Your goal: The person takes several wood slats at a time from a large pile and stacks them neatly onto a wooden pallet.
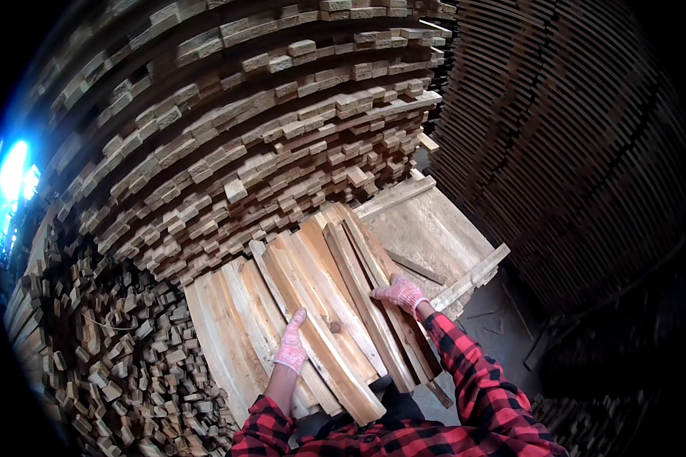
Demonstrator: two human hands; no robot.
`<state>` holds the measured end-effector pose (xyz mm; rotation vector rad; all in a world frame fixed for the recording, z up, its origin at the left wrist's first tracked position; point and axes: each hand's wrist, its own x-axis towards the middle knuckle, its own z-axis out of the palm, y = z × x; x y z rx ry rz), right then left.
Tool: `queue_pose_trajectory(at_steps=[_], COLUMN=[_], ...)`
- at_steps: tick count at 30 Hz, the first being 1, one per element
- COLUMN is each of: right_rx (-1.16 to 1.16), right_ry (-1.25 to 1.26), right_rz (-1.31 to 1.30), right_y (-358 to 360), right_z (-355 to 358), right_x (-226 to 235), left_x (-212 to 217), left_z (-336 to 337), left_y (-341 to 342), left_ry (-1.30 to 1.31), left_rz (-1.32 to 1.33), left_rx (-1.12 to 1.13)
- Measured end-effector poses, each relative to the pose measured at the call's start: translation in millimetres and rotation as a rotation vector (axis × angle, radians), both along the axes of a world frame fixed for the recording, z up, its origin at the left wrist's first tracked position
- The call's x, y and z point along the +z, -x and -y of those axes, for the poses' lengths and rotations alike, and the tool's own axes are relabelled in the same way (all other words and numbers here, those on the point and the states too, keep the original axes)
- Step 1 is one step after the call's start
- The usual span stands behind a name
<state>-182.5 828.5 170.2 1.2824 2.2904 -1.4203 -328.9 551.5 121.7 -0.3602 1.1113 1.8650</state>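
Observation:
Both of my hands wear pink-and-white knit gloves. My left hand (pixel 291 346) is at the left edge of a long wooden board (pixel 324 369), its thumb up along the side and the other fingers mostly hidden. On the right, my right hand (pixel 400 294) is closed over a narrower, darker wooden strip (pixel 381 263), one of several lying side by side at a slant. Between my hands lie more pale boards, one with a dark knot (pixel 334 327). The boards' near ends reach toward my body.
Behind rises a tall stack of lumber (pixel 282 129), board ends jutting unevenly. Cut wood pieces (pixel 129 365) are heaped at the left. A wooden platform (pixel 434 228) with raised edge strips and a loose stick (pixel 415 266) extends right. Another dark slatted stack (pixel 564 145) stands far right.

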Motion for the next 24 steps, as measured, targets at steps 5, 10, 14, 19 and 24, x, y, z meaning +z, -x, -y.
queue_pose_trajectory(at_steps=[5, 10, 14, 19, 24], right_rx=[0.060, 0.100, 0.111, 0.150, 0.458], right_ry=[-0.184, -0.297, -0.271, -0.616, -0.509], right_rz=[-0.013, 0.031, -0.028, -0.081, -0.162], right_y=[-14, 13, 40, 38, 18], right_z=[-60, -119, -95, -70, 46], right_x=[-13, -22, -72, -42, 18], left_x=[-1, 25, 31, 1, 14], left_z=[7, -4, -14, -3, -11], left_y=[-1, -14, -15, -11, -15], left_ry=[0.013, -0.042, 0.007, 0.086, 0.014], left_rz=[-0.030, 0.013, -0.021, 0.052, 0.067], left_rx=[0.018, -0.031, 0.025, 0.103, 0.108])
